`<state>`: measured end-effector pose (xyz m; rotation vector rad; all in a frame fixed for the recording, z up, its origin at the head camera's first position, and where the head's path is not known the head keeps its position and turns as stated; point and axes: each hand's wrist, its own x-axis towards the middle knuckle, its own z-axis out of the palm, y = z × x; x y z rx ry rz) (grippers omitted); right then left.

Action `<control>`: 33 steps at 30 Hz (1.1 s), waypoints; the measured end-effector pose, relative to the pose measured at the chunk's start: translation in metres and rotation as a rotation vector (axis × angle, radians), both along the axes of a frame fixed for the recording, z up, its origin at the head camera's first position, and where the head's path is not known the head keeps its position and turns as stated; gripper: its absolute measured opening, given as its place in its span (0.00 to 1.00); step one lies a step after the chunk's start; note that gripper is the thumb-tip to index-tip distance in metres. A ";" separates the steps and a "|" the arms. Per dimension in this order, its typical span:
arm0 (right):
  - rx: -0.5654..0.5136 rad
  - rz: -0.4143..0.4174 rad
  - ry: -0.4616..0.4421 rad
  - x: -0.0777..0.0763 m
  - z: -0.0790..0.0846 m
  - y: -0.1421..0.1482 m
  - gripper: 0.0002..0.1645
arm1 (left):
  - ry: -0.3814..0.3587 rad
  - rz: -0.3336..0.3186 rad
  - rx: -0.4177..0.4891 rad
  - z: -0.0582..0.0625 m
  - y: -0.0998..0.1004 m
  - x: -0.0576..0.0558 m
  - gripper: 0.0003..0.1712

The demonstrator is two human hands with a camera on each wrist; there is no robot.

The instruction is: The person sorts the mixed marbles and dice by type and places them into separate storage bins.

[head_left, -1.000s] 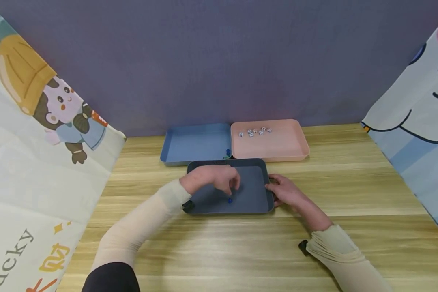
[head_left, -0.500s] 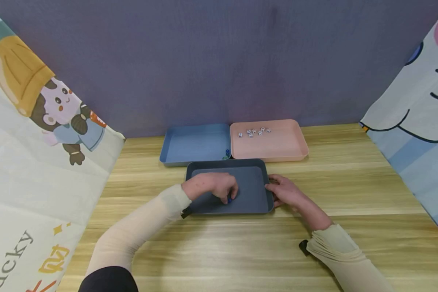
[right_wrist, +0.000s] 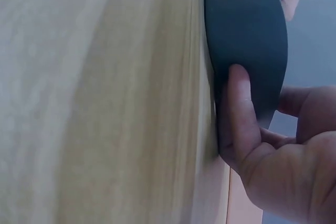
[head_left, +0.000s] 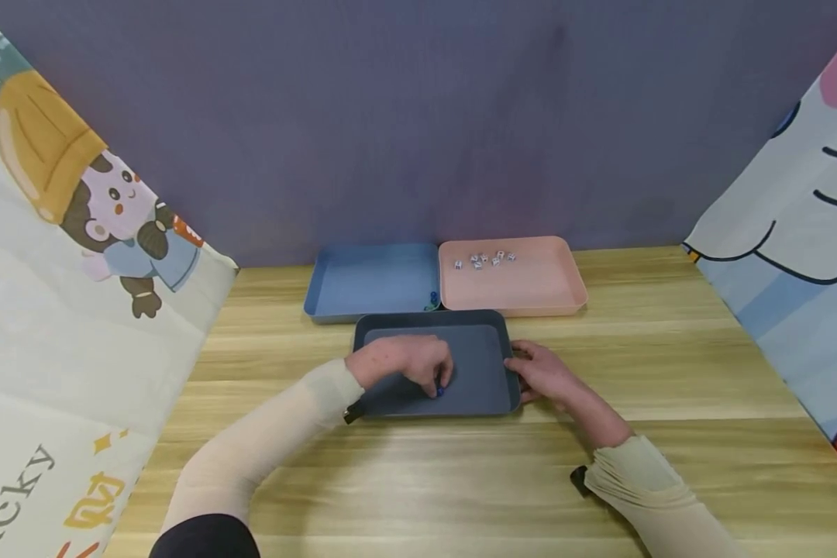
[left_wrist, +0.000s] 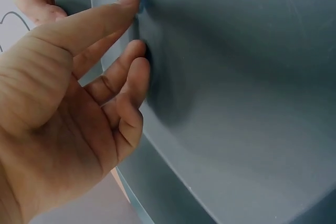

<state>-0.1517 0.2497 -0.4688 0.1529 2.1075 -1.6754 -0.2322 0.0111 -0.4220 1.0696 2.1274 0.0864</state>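
My left hand [head_left: 418, 360] reaches down into the dark grey tray [head_left: 481, 349]. Its thumb and forefinger pinch a small blue piece [head_left: 440, 392] low in that tray. Up close in the left wrist view, the blue piece [left_wrist: 142, 2] peeks out at the fingertips, mostly hidden, while the other fingers curl loosely beside the tray floor. My right hand [head_left: 544, 370] grips the dark tray's right wall, thumb over the rim. From the right wrist view, fingers of the right hand [right_wrist: 283, 161] lie against the outer side of the tray [right_wrist: 244, 24].
Behind the dark tray, a blue tray [head_left: 370, 279] holds a few small blue and green pieces [head_left: 432, 301] in its near right corner. Beside it, a pink tray [head_left: 537, 283] holds several white dice [head_left: 484, 259]. A grey-purple panel [head_left: 418, 124] stands behind the wooden table [head_left: 656, 349].
My left hand has come down to the small blue piece, which lay apart below its fingers, and now pinches it. The right hand keeps its grip on the tray.
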 end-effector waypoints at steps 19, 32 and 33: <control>0.086 0.001 -0.001 0.001 0.003 -0.005 0.33 | 0.057 -0.034 0.072 0.005 -0.004 -0.001 0.03; 0.078 0.008 0.032 0.001 0.000 -0.004 0.31 | 0.158 0.128 0.310 0.034 -0.031 -0.024 0.02; 0.083 0.008 0.034 0.001 0.000 -0.003 0.31 | 0.161 0.144 0.345 0.035 -0.033 -0.027 0.02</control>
